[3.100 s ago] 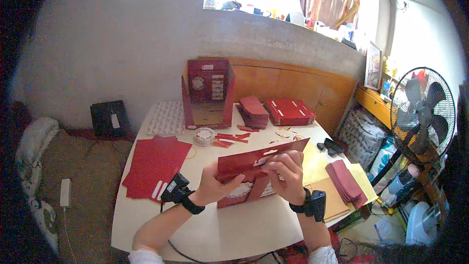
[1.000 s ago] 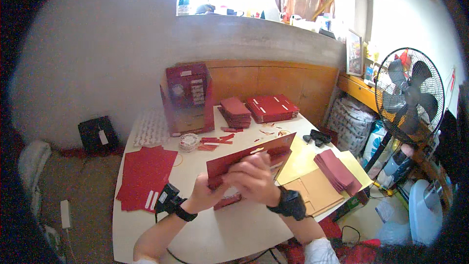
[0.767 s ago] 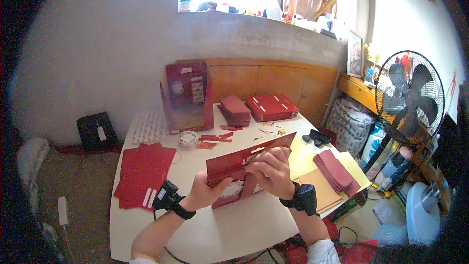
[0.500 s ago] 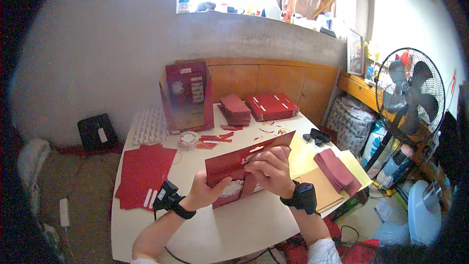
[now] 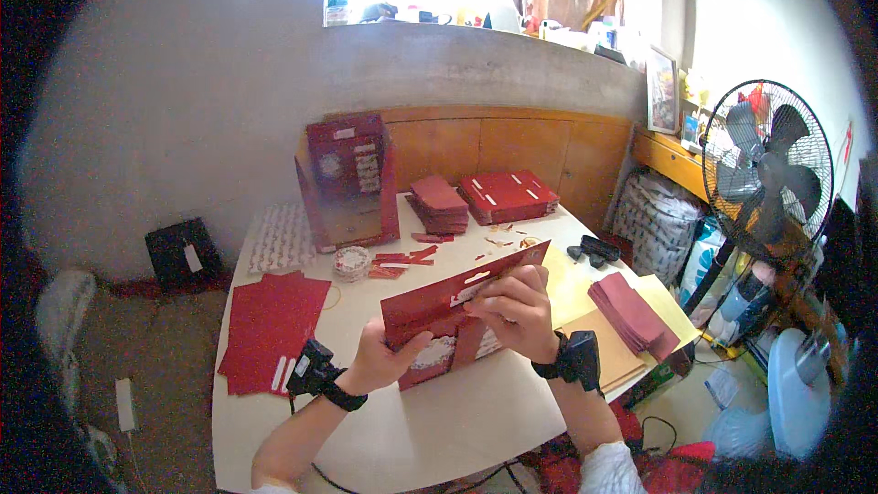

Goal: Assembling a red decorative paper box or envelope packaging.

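Observation:
A dark red cardboard sleeve (image 5: 413, 312) with white lacy print on its lower front is held up, slanting, over the near part of the table. A slot shows near its top edge. My left hand (image 5: 380, 361) is closed on its left end, thumb on the near face. My right hand (image 5: 515, 309) is closed at the upper right part, its fingertips pinching the card just below the slot; any small piece between the fingertips cannot be made out. Both wrists wear black strapped devices.
Flat red sheets (image 5: 270, 329) lie at the left, near a round tub (image 5: 351, 262) and red strips (image 5: 407, 258). Behind are an upright red box (image 5: 347, 187) and red card stacks (image 5: 508, 197). Reddish folded cards (image 5: 631, 316) lie right; a fan (image 5: 768, 160) stands beyond.
My right hand has shifted slightly right and down along the card, showing more of the lower front with a vertical red band. My left hand keeps its grip.

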Demonstrator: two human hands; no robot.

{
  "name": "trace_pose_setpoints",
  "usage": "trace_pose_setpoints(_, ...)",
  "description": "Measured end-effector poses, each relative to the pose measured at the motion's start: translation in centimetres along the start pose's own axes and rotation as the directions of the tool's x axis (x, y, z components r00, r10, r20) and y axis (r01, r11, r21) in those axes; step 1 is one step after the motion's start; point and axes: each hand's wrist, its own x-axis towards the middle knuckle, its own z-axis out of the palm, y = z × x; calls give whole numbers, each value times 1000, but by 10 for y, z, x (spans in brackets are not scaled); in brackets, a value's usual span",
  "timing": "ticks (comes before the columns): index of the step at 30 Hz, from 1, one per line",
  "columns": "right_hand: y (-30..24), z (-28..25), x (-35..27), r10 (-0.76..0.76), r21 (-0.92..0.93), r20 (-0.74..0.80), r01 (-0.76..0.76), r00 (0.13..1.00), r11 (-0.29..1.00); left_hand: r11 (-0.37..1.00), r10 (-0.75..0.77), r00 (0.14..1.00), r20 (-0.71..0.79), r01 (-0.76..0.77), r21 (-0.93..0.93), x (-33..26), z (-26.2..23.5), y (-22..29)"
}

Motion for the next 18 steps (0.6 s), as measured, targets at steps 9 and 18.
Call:
trace_pose_setpoints(9,3,0,-5,81,-5,-17,-81,997,997,1000,-14,1000,-7,14,-12,0,-3,2)
trace_pose_setpoints(18,26,-10,-15,182,65,-47,-179,982,982,997,-35,999,-13,36,74,5,-7,8)
